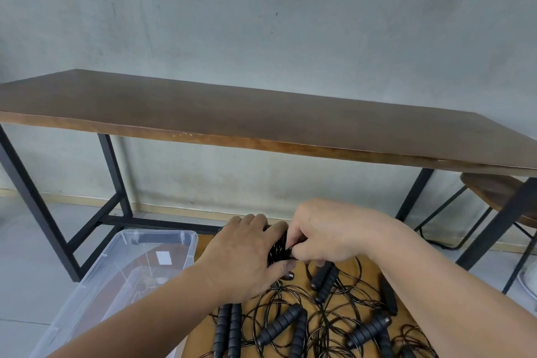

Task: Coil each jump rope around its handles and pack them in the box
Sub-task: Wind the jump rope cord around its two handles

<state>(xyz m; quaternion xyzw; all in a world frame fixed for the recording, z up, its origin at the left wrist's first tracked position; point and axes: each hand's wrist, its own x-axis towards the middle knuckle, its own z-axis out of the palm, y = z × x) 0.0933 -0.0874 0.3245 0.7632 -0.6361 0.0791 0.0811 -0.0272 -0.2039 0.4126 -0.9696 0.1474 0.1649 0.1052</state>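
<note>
My left hand (247,253) grips a jump rope bundle (277,250), its black cord coiled round the handles. My right hand (322,232) pinches the cord at the bundle's right side. Both hands hover above a low wooden surface (360,266) strewn with several loose jump ropes (293,320), black ribbed handles and tangled thin cords. A clear plastic box (116,279) stands on the floor to the left, apart from the hands, with only a white label showing inside. Much of the held bundle is hidden by my fingers.
A long brown table (261,122) on black metal legs runs across the view against a grey wall. A round wooden stool (499,195) stands under its right end. Grey floor tiles lie around the box.
</note>
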